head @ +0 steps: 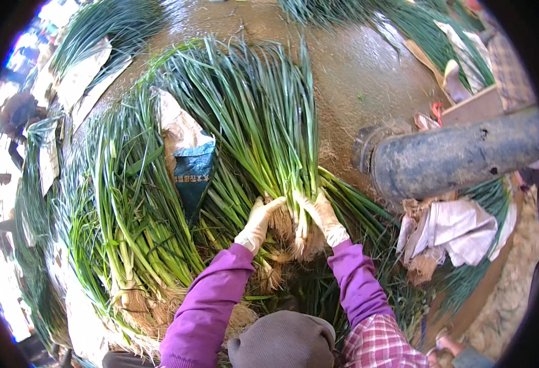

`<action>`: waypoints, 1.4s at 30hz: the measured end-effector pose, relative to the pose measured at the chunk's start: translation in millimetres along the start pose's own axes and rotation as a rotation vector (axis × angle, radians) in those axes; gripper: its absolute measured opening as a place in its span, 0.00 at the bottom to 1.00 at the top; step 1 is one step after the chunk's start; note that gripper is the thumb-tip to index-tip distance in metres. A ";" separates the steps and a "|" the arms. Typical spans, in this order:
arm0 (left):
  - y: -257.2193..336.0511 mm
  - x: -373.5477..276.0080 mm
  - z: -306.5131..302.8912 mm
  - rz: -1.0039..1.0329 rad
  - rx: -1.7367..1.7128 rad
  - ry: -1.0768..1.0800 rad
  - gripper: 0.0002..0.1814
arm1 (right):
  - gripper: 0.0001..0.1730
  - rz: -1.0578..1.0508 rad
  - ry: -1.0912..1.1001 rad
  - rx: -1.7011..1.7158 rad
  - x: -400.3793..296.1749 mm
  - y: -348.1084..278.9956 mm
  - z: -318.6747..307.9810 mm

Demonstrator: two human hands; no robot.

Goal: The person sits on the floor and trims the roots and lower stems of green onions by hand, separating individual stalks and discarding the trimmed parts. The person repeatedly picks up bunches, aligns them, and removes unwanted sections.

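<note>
Both my hands wear pale gloves and are at the root end of a bundle of green onions (260,124), whose long leaves fan away from me. My left hand (259,220) presses the left side of the bundle, its thumb pointing inward above the hairy roots. My right hand (323,214) grips the white stems on the right side, with roots hanging below it. A larger pile of green onions (131,221) lies to the left, roots towards me. A blue printed sack piece (193,168) lies between pile and bundle.
A thick dark pipe (453,154) juts in from the right beside crumpled pale sacks (458,225). More green onions (108,32) lie on the wet floor (356,69) at the far left. At the left edge a person (16,115) bends, and part of another person (510,69) shows upper right.
</note>
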State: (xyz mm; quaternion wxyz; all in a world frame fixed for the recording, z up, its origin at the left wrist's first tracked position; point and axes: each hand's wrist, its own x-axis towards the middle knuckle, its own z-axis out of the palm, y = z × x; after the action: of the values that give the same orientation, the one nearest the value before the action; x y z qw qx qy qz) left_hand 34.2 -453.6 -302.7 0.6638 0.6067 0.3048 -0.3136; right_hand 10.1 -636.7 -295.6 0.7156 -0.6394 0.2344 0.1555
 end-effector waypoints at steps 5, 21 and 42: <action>6.3 6.4 4.7 0.009 -0.170 -0.228 0.18 | 0.29 0.067 -0.064 -0.005 -6.8 -20.7 4.5; 161.6 -167.3 4.2 0.563 0.830 0.103 0.17 | 0.39 -0.018 -0.212 0.470 -105.5 -55.8 52.0; 141.2 -390.3 -266.3 0.310 0.072 0.299 0.16 | 0.35 0.047 -1.492 0.072 -187.8 -197.5 330.4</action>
State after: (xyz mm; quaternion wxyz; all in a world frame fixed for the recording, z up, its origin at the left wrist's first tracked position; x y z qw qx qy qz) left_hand -102.2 -160.6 69.8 0.6295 0.7092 0.2916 -0.1252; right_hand 0.3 -322.2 -5.0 0.7015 -0.3351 -0.2951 0.5555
